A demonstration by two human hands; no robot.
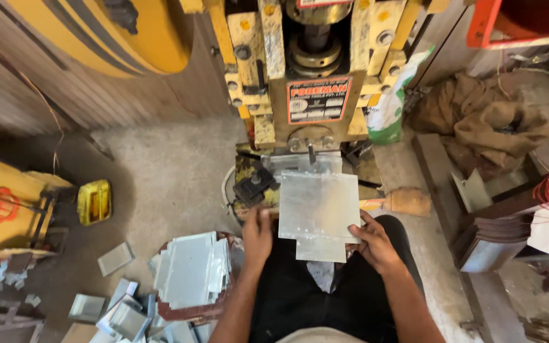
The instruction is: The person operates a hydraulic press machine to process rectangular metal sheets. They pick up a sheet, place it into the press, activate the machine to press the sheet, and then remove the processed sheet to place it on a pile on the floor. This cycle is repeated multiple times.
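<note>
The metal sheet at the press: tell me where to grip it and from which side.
Probably by the near edges of the metal sheet, from the operator's side. It lies flat with its far end under the yellow press, so only the near corners are free. The right hand already pinches the near right edge; the left hand is by the left edge.

I see a flat, notched sheet of pale grey metal (318, 213), with a dull shine and a smooth face, and my right hand (374, 244) grips its edge. The stacked grey metal plates (192, 268) beside my left hand (257, 235) have the same soft gloss. The yellow painted metal press (312, 70) looks chipped and greasy. The grey concrete floor (166, 171) is matt and rough. The crumpled brown sackcloth (484, 121) looks coarse.
</note>
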